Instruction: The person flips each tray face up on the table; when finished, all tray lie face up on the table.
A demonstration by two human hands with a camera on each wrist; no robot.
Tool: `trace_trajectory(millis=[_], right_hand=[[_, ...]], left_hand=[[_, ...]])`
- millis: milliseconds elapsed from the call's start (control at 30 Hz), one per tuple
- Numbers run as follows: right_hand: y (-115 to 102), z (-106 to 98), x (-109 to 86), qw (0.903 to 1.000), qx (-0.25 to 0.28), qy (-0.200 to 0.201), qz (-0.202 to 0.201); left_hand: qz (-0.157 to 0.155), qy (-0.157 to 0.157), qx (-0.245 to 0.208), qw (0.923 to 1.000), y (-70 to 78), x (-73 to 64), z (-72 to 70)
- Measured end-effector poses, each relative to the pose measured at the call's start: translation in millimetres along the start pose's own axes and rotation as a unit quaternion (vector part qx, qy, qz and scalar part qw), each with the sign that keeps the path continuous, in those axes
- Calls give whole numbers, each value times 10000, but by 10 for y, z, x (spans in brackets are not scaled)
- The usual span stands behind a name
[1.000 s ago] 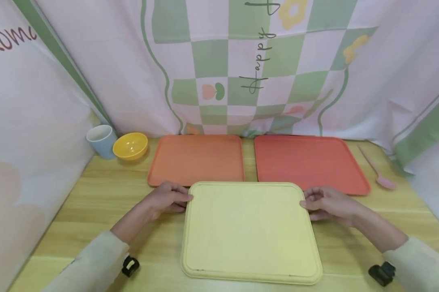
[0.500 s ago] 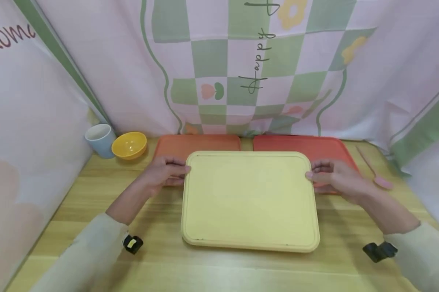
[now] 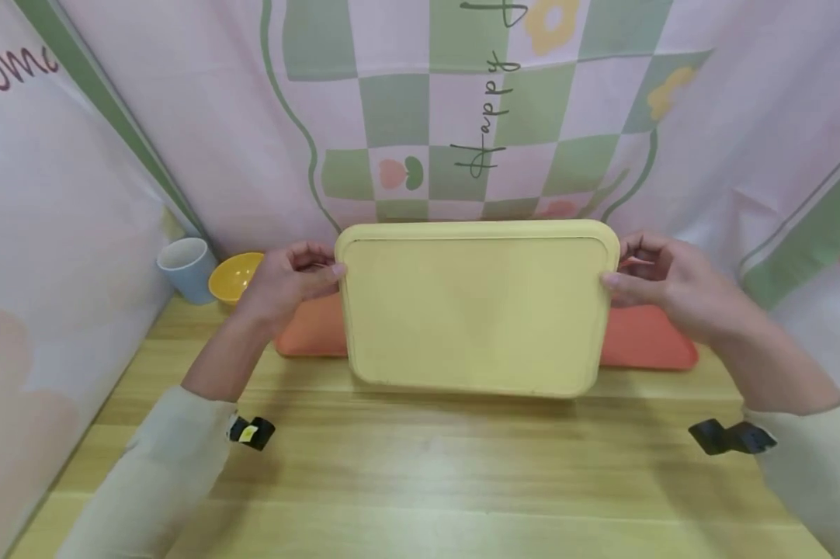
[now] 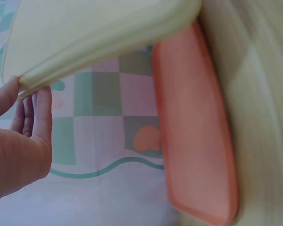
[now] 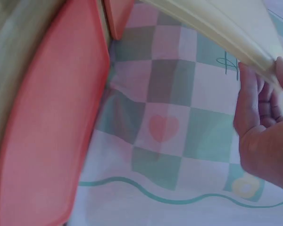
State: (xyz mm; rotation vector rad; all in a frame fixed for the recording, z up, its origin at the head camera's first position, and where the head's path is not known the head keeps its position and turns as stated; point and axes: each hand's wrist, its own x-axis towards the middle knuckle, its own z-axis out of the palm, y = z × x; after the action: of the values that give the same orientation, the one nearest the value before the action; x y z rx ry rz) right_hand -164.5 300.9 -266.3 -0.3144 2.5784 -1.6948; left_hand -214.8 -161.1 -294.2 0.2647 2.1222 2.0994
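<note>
Held up off the table, a pale yellow tray (image 3: pixel 476 310) is tilted with its far edge higher than its near edge. My left hand (image 3: pixel 283 283) pinches its left edge near the far corner, thumb on the near face and fingers behind. On the opposite edge my right hand (image 3: pixel 678 287) pinches it the same way. Behind and below it lie an orange tray (image 4: pixel 193 127) and a red tray (image 5: pixel 56 117), both partly hidden in the head view. Each wrist view shows the thumb and fingers on the yellow tray's rim.
At the back left stand a blue cup (image 3: pixel 188 270) and a yellow bowl (image 3: pixel 233 278), the bowl partly behind the left hand. A checkered curtain (image 3: pixel 462 116) hangs along the table's back edge. The wooden table (image 3: pixel 420 473) extends toward me.
Both hands have raised the yellow tray and carried it away from me, tilting it up. It now covers much of the orange and red trays, and the pink spoon has gone out of sight.
</note>
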Motion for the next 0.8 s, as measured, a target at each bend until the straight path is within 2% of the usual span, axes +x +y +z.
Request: trace_trajectory(millis=[67, 167, 300, 400, 467, 600, 700, 800], right_hand=[[-28, 13, 2, 9995, 36, 104, -304], [-52, 32, -7, 9952, -439, 339, -807], [-30, 63, -22, 9810, -1086, 688, -1453], [20, 79, -23, 9668, -1246, 758, -2099], [65, 83, -14, 9507, -1393, 771, -2663], [121, 91, 22, 9060, -1792, 800, -3751], [122, 111, 35, 8775, -2075, 923, -4224], [88, 154, 36, 8522, -2312, 1143, -4553]], left_hand=[[90, 65, -29, 9999, 32, 6, -10], [156, 120, -394, 9990, 32, 14, -3], [105, 154, -1237, 9921, -4, 11, 22], [-76, 345, -1695, 9849, -29, 27, 41], [-215, 539, -1733, 9832, -38, 47, 52], [-477, 717, -1366, 9869, -54, 86, 57], [-774, 557, -1252, 9875, -83, 87, 28], [-1091, 254, -1105, 9875, -141, 81, -8]])
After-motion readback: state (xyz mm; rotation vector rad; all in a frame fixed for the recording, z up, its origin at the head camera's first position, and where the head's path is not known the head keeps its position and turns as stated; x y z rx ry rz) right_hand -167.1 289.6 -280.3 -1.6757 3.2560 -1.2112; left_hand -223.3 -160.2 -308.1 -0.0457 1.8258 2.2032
